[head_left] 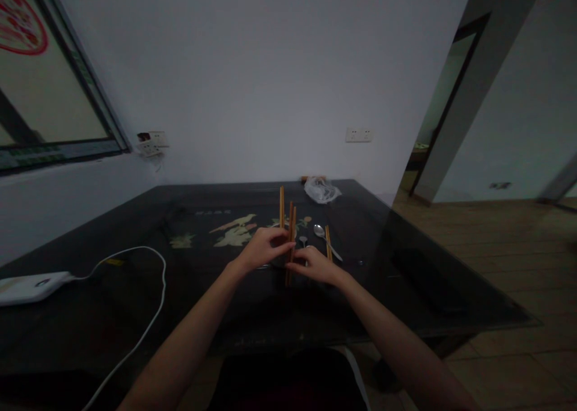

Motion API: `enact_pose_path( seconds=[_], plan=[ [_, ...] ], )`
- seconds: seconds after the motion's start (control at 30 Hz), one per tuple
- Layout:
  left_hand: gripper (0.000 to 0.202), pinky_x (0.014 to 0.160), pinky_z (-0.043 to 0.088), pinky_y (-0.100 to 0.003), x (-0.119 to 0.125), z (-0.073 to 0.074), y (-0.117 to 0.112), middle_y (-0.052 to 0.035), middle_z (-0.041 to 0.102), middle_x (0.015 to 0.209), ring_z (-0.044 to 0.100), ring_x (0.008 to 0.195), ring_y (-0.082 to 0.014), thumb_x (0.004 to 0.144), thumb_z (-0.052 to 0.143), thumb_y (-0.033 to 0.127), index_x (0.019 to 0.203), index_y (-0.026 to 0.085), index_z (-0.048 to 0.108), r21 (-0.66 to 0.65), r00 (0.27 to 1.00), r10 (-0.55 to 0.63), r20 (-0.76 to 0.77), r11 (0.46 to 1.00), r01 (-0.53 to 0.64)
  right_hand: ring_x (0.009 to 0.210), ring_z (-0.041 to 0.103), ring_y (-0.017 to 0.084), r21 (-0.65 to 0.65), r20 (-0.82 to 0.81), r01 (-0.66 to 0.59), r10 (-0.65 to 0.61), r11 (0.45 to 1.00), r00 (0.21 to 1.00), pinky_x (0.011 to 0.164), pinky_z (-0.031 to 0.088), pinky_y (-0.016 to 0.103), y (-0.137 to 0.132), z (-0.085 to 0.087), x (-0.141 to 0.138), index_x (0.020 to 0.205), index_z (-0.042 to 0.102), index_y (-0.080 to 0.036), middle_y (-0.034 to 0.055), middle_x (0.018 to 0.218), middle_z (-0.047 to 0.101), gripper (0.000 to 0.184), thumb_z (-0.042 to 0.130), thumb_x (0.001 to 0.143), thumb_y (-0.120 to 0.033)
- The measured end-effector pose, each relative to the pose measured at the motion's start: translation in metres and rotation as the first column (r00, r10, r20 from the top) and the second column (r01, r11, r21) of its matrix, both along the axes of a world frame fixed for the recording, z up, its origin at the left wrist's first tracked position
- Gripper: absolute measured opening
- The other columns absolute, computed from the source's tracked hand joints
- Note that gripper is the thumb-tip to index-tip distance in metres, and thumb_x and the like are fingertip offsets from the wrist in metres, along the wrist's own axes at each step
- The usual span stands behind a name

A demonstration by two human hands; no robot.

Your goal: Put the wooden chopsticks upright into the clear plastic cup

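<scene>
In front of me, a pair of brown chopsticks (292, 222) stands roughly upright between my hands. My left hand (265, 247) pinches them from the left around the middle, with thumb and fingers closed. Lower down, my right hand (315, 263) closes on the same pair from the right. Just beyond my left hand, lighter yellow chopsticks (282, 205) point away; their lower part is hidden. To the right lie a metal spoon (320, 231) and another pair of chopsticks (329, 243). A smaller spoon (303, 241) shows partly behind my right hand.
The dark table (189, 297) has a bird-and-flower picture (234, 231) on its top. A crumpled clear plastic bag (321, 190) lies at the back. On the left, a white device (36, 288) trails a white cable (163, 279). A dark flat object (428, 279) lies at right.
</scene>
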State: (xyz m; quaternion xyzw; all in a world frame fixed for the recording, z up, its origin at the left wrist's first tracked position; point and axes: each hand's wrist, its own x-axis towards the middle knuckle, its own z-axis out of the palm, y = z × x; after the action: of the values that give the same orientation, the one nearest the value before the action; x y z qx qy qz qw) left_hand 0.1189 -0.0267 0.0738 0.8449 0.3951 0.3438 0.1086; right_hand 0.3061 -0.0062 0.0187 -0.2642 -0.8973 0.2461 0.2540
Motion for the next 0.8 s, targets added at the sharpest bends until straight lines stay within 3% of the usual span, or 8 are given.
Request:
enact_pose_path(
  seconds=[0.43,0.63,0.8],
  plan=[
    [0.022,0.058,0.04,-0.022,-0.006,0.003,-0.001,-0.0003,0.061,0.067,0.054,0.062,-0.0116,0.08,0.057,0.034,0.075,0.014,0.064,-0.038,1.0,-0.024,-0.003,0.999,0.024,0.06,0.051,0.011,-0.018,-0.024,0.011,-0.012,1.0,1.0,0.057,0.036,0.022,-0.002,0.002,0.0,0.079,0.066,-0.015,0.0014,0.067,0.063,0.026,0.054,0.085,-0.037],
    [0.024,0.058,0.04,-0.022,-0.007,0.004,-0.001,-0.0011,0.062,0.066,0.054,0.061,-0.012,0.08,0.058,0.036,0.074,0.014,0.064,-0.036,0.999,-0.043,-0.025,0.998,0.042,0.062,0.055,0.013,-0.181,-0.175,-0.03,-0.002,0.983,0.985,0.057,0.039,0.022,0.005,0.004,0.007,0.077,0.065,-0.015,0.0008,0.067,0.063,0.032,0.062,0.077,-0.047],
    [0.024,0.061,0.043,-0.024,-0.007,0.002,0.001,-0.0023,0.065,0.071,0.057,0.065,-0.0131,0.081,0.058,0.036,0.079,0.014,0.066,-0.077,0.997,-0.073,-0.003,0.994,0.073,0.053,0.052,0.011,-0.284,-0.344,0.046,-0.147,0.958,0.928,0.052,0.04,0.022,0.015,0.002,0.011,0.073,0.06,-0.016,-0.0001,0.062,0.058,0.042,0.046,0.085,-0.053]
  ],
)
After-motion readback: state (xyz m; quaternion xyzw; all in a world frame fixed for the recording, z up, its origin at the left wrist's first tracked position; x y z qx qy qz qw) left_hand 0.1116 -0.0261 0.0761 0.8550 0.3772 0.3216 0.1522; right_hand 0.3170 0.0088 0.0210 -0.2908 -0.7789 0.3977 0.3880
